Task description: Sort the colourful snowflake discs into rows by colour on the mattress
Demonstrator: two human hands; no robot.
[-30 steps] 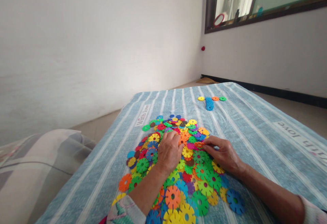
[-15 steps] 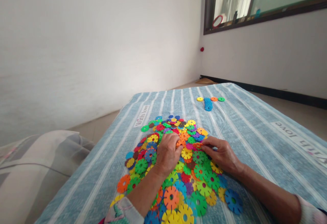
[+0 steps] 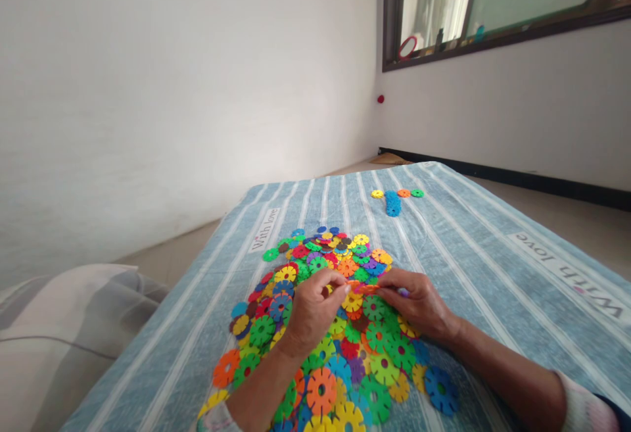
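Observation:
A heap of flat plastic snowflake discs (image 3: 325, 327) in many colours lies on the blue striped bedsheet (image 3: 483, 254). My left hand (image 3: 310, 310) is raised a little over the heap, its fingers pinched on an orange disc (image 3: 355, 285). My right hand (image 3: 417, 304) meets it from the right, fingers pinched on the same small orange piece. Both hands hover just above the heap's middle. A small joined piece (image 3: 394, 200) of blue, yellow, orange and green discs lies apart, farther up the sheet.
The bed's far edge meets a bare floor and white walls. A window with a dark frame (image 3: 493, 31) is at the upper right. A grey and white pillow (image 3: 59, 327) lies at the left beside the sheet.
My left hand has lifted off the heap and closed into a pinch. Both hands have come together on an orange disc. The view has shifted slightly.

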